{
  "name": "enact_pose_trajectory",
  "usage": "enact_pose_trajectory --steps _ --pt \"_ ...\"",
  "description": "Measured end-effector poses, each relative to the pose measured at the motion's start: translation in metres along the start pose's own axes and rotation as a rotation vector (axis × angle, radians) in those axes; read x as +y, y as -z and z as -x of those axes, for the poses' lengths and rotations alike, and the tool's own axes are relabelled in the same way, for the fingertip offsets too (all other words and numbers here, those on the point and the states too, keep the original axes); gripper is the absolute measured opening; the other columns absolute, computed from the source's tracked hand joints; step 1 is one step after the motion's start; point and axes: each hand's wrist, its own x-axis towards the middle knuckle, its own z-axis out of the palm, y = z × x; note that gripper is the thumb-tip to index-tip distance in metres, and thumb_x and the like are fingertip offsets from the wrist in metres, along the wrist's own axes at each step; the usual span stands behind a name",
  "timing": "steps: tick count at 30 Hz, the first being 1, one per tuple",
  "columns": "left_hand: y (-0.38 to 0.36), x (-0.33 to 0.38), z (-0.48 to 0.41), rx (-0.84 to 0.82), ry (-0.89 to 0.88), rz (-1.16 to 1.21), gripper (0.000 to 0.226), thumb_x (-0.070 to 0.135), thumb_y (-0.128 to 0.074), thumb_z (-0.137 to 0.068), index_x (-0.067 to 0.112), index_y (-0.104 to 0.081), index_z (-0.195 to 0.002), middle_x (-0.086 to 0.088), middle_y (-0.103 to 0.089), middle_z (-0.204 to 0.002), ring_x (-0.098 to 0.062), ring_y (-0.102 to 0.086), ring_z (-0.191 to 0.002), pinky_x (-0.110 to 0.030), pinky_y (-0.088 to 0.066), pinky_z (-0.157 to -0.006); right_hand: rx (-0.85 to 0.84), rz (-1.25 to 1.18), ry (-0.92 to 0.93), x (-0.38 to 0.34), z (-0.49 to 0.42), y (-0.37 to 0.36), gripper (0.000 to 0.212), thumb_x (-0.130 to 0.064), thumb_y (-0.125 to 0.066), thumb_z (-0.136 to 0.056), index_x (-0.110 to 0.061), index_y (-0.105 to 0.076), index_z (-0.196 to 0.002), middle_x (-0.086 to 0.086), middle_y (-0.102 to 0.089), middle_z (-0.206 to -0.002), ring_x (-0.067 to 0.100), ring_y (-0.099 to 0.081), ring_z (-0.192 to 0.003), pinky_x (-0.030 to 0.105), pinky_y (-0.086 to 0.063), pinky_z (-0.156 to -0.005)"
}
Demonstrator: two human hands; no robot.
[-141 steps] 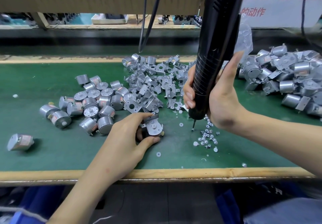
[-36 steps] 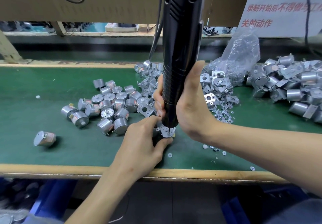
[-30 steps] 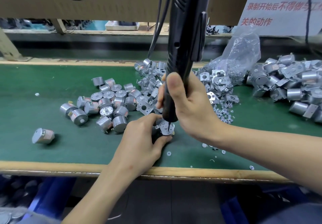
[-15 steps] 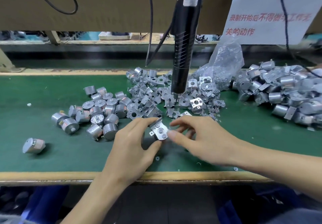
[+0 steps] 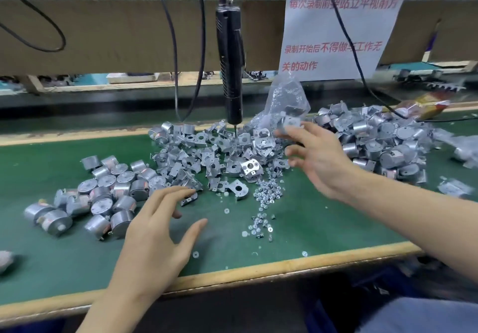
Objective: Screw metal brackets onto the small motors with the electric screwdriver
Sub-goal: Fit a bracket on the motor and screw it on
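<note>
Green bench [image 5: 51, 255], L hand [image 5: 155, 239] splayed, holding nothing, R hand [image 5: 318, 159] at blurred motor [image 5: 290, 123], grip unclear, screwdriver [image 5: 231, 74] hanging free
</note>
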Motion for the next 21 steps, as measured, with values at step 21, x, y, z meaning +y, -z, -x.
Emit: enact_pose_trajectory --steps 21 --pt "0.025 -0.036 -0.002 -0.101 0.372 -0.688 0.046 0.016 -0.088 -0.066 -0.007 -0.061 -0.096 -0.034 -0.059 -0.088 -0.049 -0.053 -0.084 -0.056 -0.044 -0.072 -0.163 0.416 0.299 -0.065 -0.030 -0.053 0.068 -0.073 -0.048 -0.090 -0.019 -0.056 -0.131 -0.005 -0.066 -0.126 0.007 -0.065 -0.113 0.030 -0.054 -0.090"
